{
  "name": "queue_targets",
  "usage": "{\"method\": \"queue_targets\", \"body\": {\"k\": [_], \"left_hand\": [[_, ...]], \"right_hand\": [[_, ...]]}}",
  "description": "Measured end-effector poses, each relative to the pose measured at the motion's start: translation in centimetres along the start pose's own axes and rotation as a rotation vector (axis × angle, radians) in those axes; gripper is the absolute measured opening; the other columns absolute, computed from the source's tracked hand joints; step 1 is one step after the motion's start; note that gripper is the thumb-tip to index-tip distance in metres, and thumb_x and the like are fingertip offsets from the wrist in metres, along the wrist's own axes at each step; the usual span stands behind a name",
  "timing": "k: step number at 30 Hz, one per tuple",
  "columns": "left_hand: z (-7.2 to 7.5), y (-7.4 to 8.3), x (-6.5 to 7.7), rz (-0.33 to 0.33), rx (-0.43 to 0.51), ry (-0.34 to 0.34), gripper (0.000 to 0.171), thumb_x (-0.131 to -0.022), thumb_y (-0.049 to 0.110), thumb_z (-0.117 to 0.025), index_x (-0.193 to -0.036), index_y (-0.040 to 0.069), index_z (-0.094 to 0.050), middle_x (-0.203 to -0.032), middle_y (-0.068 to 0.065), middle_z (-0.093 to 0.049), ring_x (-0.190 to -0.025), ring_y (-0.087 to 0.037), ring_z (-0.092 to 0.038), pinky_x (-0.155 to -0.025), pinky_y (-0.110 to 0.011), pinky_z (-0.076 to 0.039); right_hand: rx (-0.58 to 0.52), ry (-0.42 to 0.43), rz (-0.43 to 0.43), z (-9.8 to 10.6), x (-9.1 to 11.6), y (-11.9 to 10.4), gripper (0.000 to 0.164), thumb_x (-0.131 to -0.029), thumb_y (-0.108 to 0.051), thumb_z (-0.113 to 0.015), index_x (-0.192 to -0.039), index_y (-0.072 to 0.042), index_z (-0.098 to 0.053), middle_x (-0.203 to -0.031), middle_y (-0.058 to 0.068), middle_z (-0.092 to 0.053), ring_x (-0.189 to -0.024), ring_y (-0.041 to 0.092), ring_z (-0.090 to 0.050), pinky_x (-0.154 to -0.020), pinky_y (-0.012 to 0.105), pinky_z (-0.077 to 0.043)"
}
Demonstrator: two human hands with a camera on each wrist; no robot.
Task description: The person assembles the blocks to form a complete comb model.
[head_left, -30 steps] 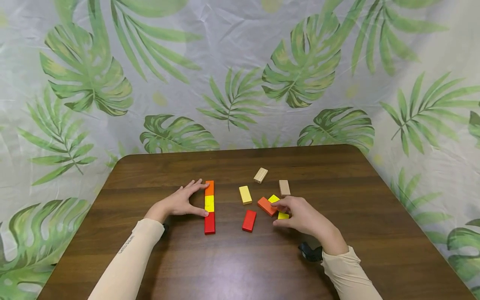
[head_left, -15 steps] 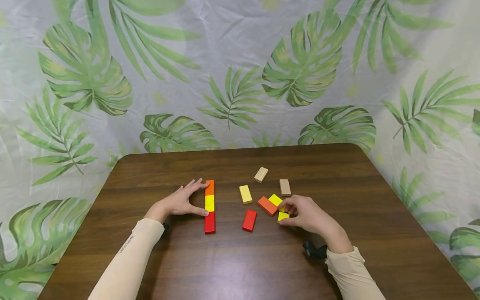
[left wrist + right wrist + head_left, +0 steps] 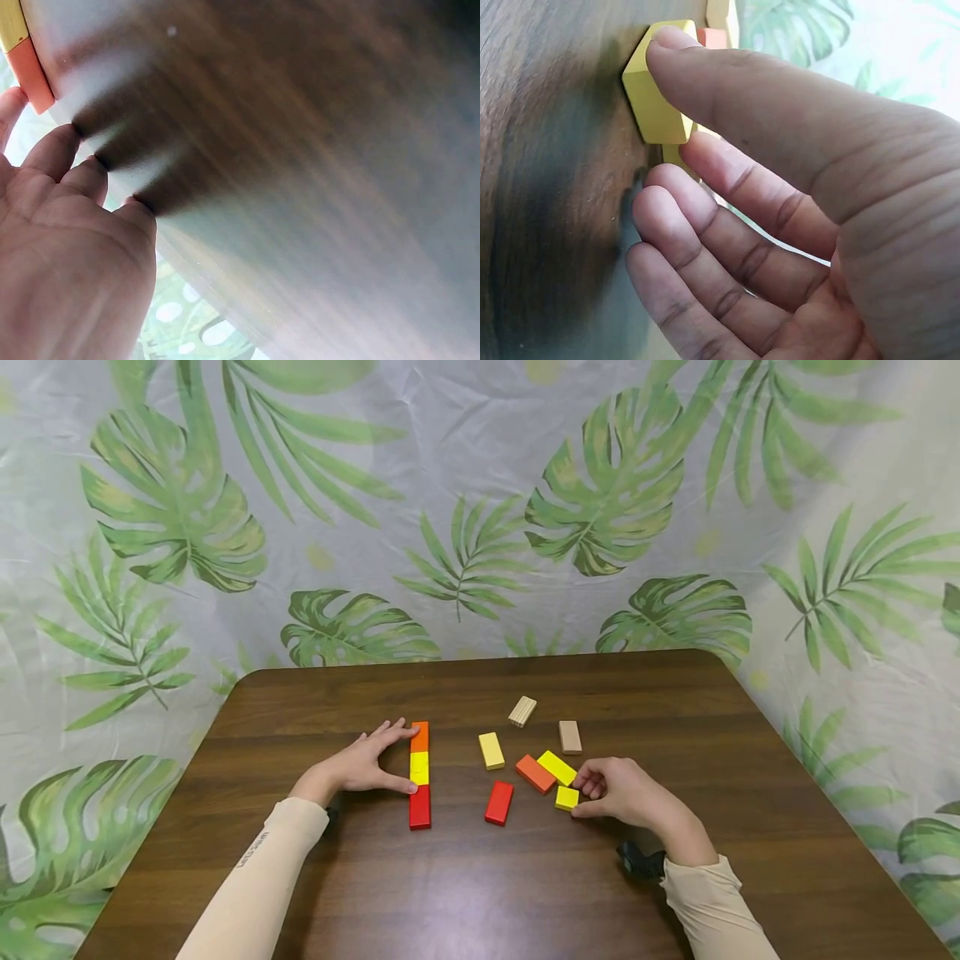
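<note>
A straight row on the table joins an orange block (image 3: 422, 742), a yellow block (image 3: 419, 768) and a red block (image 3: 420, 810). My left hand (image 3: 360, 764) spreads along its left side, index fingertip at the orange block and thumb tip where yellow meets red. In the left wrist view the other fingertips touch the tabletop. My right hand (image 3: 633, 795) is beside a short yellow block (image 3: 567, 798), thumb tip at its right edge, fingers loosely bent and holding nothing. Just behind that block lie a longer yellow block (image 3: 557, 767) and an orange-red block (image 3: 535, 773), close together.
Between the hands lie a loose red block (image 3: 498, 802) and a pale yellow block (image 3: 491, 751). Farther back are a striped wooden block (image 3: 522, 711) and a plain wooden block (image 3: 570, 737). A leaf-print curtain (image 3: 480, 527) hangs behind the brown table (image 3: 465, 893).
My right hand has drawn back to the right, uncovering the short and longer yellow blocks. The left hand and the row stay put.
</note>
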State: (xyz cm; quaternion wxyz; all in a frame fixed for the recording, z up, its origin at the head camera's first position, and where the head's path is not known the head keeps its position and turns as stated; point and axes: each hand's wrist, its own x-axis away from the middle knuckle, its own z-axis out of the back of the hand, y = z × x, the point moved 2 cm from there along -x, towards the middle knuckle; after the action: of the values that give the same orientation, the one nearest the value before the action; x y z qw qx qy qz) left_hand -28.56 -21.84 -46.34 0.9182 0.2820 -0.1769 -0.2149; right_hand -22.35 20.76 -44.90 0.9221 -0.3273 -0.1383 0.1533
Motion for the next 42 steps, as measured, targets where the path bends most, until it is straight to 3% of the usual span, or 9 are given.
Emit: {"method": "queue_targets", "body": {"k": [28,35,42], "left_hand": [[-0.3,-0.3,-0.3,-0.001,-0.041,0.01,0.102,-0.086,0.055,-0.087,-0.168,0.018,-0.039,-0.18,-0.017,-0.018,-0.168,-0.044,-0.009,-0.132,-0.073,-0.007],[-0.3,0.2,-0.2,-0.021,-0.06,0.017,0.102,-0.087,0.056,-0.086,-0.168,0.015,-0.039,-0.179,-0.023,-0.019,-0.167,-0.048,-0.011,-0.128,-0.078,-0.008],[-0.2,0.6,-0.2,-0.012,-0.078,0.021,0.103,-0.086,0.056,-0.086,-0.168,0.016,-0.038,-0.179,-0.022,-0.019,-0.167,-0.045,-0.014,-0.13,-0.075,-0.009]], "right_hand": [[-0.016,0.002,0.016,0.6,0.6,0.5,0.028,-0.083,-0.025,-0.094,-0.097,-0.008,-0.077,-0.084,-0.002,-0.07,-0.078,0.013,-0.063,-0.07,0.021,-0.055],[-0.025,0.03,0.087,0.6,0.8,-0.5,0.026,-0.085,-0.025,-0.093,-0.098,-0.008,-0.077,-0.084,-0.003,-0.07,-0.077,0.011,-0.063,-0.07,0.02,-0.057],[-0.045,0.043,0.165,-0.4,0.6,-2.6,0.024,-0.084,-0.021,-0.093,-0.097,-0.008,-0.076,-0.084,-0.004,-0.07,-0.076,0.009,-0.064,-0.071,0.019,-0.059]]}}
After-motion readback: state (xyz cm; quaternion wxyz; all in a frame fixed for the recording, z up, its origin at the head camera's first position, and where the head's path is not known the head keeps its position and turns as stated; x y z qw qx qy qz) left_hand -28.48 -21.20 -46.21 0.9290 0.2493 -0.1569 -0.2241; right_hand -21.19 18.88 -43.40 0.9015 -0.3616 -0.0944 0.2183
